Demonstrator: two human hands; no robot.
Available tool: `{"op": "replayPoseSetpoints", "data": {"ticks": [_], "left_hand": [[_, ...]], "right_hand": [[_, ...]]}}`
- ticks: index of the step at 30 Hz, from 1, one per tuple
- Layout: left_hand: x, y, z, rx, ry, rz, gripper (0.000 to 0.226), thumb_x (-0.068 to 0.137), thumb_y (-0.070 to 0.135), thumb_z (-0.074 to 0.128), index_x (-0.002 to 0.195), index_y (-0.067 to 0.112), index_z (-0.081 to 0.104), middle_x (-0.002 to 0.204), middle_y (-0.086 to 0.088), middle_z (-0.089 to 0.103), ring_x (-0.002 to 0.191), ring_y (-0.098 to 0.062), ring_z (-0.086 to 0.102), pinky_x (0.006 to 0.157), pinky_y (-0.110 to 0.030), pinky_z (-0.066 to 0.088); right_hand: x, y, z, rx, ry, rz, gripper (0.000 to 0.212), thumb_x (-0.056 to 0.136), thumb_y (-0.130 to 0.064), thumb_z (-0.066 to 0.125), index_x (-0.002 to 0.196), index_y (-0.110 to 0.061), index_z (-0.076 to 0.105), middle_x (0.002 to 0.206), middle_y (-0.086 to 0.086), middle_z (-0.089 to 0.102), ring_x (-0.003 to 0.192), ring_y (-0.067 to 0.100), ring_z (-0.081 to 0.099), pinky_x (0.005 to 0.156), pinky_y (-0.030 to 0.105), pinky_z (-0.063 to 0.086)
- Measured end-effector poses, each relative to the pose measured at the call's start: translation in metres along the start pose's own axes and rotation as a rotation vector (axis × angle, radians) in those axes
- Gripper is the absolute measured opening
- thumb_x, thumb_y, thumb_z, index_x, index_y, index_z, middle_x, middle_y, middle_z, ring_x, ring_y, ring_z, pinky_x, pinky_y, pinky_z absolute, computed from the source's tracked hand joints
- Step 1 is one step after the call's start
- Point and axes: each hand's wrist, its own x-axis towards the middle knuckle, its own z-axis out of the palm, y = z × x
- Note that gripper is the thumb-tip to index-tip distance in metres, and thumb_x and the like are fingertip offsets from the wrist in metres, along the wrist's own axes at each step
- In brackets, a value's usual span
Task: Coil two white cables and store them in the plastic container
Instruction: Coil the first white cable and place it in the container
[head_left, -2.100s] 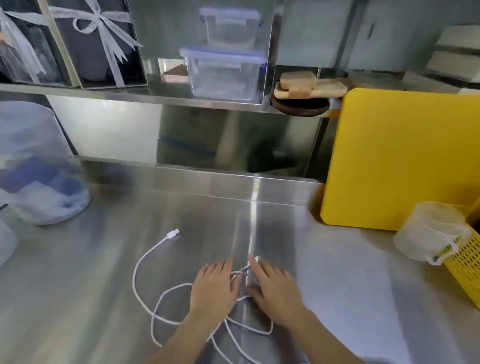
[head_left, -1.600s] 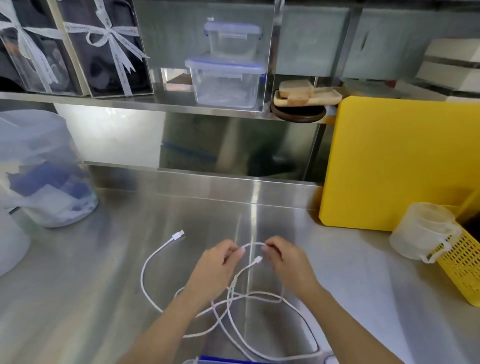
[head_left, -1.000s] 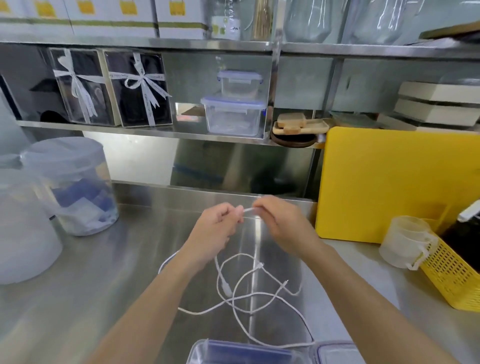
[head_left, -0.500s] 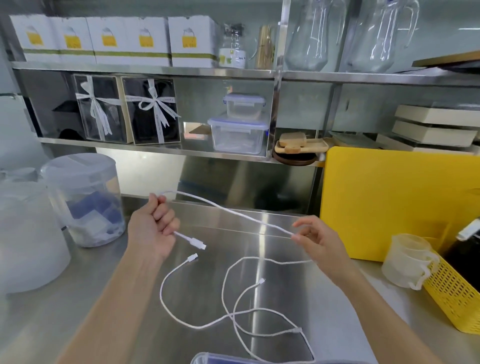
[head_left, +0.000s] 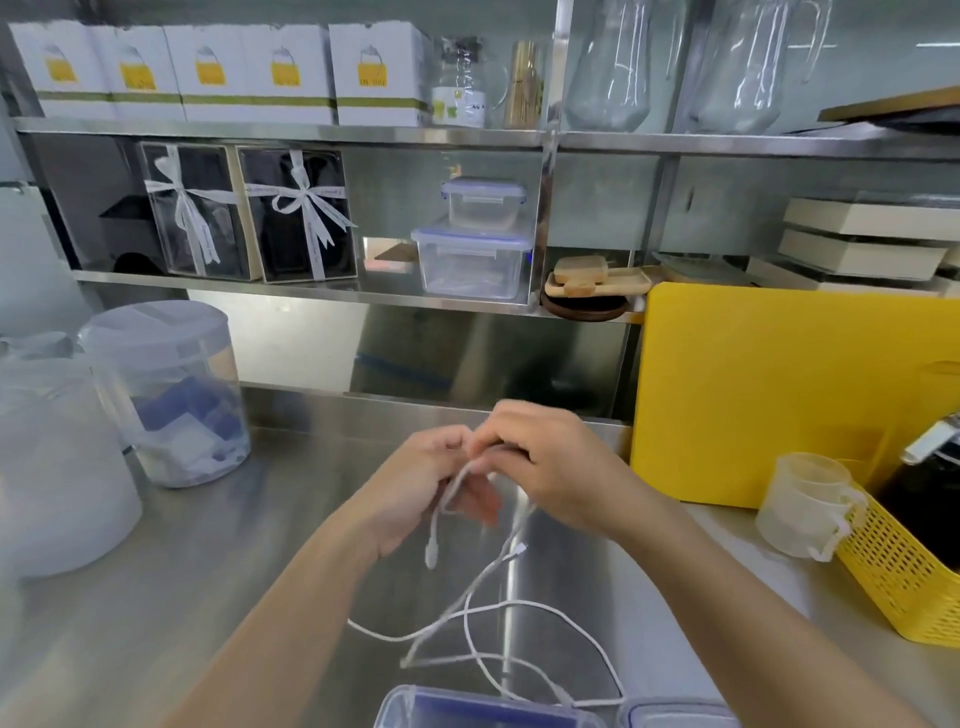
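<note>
- Head view: the left hand (head_left: 415, 488) and right hand (head_left: 550, 467) touch, both pinched shut on one white cable (head_left: 441, 499).
- The cable hangs down to loose loops (head_left: 519, 623) on the desk (head_left: 156, 597), right below both hands.
- The plastic container (head_left: 483, 709) sits nearest the person.

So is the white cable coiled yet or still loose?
Mostly loose: both hands pinch one end of the white cable, while the rest trails in open loops over the steel counter.

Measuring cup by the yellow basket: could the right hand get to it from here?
Probably yes: bare steel counter lies between the right hand and the measuring cup, but that hand is holding cable.
</note>
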Motion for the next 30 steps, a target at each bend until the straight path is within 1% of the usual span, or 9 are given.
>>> {"op": "replayPoseSetpoints", "data": {"ticks": [4,7,9,13,15,19,22,27,30], "left_hand": [[-0.004,0.001,-0.005,-0.331,-0.126,-0.088,0.030,0.096,0.012,0.030,0.073,0.005,0.048,0.036,0.005,0.032,0.030,-0.006,0.021,0.037,-0.016,0.021],[-0.009,0.008,-0.013,-0.351,-0.210,-0.109,0.039,0.095,0.030,0.036,0.073,0.006,0.057,0.037,0.008,0.029,0.030,-0.003,0.020,0.036,-0.016,0.015],[-0.009,0.015,-0.015,-0.348,-0.180,-0.044,0.033,0.089,0.027,0.047,0.067,0.009,0.063,0.036,0.009,0.029,0.030,-0.002,0.021,0.035,-0.016,0.017],[0.001,0.033,-0.024,-0.569,-0.021,0.076,0.025,0.084,0.024,0.046,0.065,0.009,0.055,0.035,0.010,0.029,0.027,-0.001,0.023,0.030,-0.013,0.020],[0.006,0.040,-0.026,-0.569,0.016,0.101,0.026,0.090,0.023,0.042,0.069,0.010,0.049,0.036,0.011,0.028,0.027,0.000,0.023,0.029,-0.013,0.019],[0.008,0.058,-0.040,-0.591,0.143,0.182,0.031,0.098,0.023,0.034,0.072,0.012,0.046,0.036,0.010,0.029,0.027,0.000,0.022,0.029,-0.013,0.018],[0.002,0.074,-0.060,-0.543,0.176,0.202,0.028,0.096,0.023,0.035,0.071,0.012,0.045,0.035,0.010,0.029,0.027,0.000,0.022,0.029,-0.013,0.017],[-0.009,0.058,-0.052,-0.182,-0.192,-0.058,0.023,0.083,0.023,0.052,0.071,0.005,0.060,0.039,0.009,0.030,0.030,-0.001,0.021,0.032,-0.010,0.018],[-0.009,0.045,-0.042,-0.236,-0.357,-0.056,0.022,0.083,0.024,0.058,0.065,0.012,0.059,0.039,0.010,0.033,0.033,-0.002,0.021,0.033,-0.012,0.022]], "right_hand": [[0.006,0.009,-0.006,0.258,0.106,0.283,0.012,0.076,-0.020,0.073,0.081,-0.014,0.065,0.065,-0.013,0.054,0.059,0.002,0.049,0.057,0.014,0.040],[-0.001,0.018,-0.007,0.543,0.019,0.408,0.017,0.072,-0.017,0.077,0.081,-0.013,0.063,0.057,-0.010,0.055,0.048,0.000,0.048,0.049,0.014,0.041],[-0.006,0.021,-0.005,0.739,-0.037,0.420,0.015,0.075,-0.010,0.074,0.084,-0.009,0.062,0.055,-0.006,0.055,0.046,0.006,0.048,0.046,0.017,0.041],[-0.010,0.019,0.002,1.226,0.057,0.523,0.015,0.082,0.002,0.062,0.090,-0.006,0.053,0.056,0.004,0.055,0.047,0.014,0.054,0.052,0.028,0.054],[-0.008,0.017,0.005,1.347,0.125,0.576,0.014,0.083,0.002,0.059,0.089,-0.007,0.050,0.054,0.002,0.054,0.046,0.013,0.050,0.047,0.026,0.052],[-0.004,0.023,-0.009,1.052,0.200,0.592,0.014,0.083,-0.001,0.064,0.079,-0.010,0.055,0.052,-0.005,0.050,0.042,0.009,0.039,0.038,0.019,0.035],[-0.007,0.032,-0.023,0.824,0.315,0.594,0.017,0.082,-0.004,0.065,0.070,-0.015,0.061,0.056,-0.002,0.052,0.042,0.008,0.039,0.038,0.017,0.032],[0.008,0.045,-0.058,0.361,0.684,0.544,0.014,0.084,-0.014,0.065,0.071,-0.019,0.063,0.071,-0.002,0.061,0.063,0.012,0.051,0.058,0.023,0.040],[0.015,0.058,-0.062,0.070,0.661,0.513,0.009,0.087,-0.019,0.061,0.087,-0.016,0.070,0.086,0.002,0.067,0.083,0.016,0.057,0.073,0.026,0.043]]}}
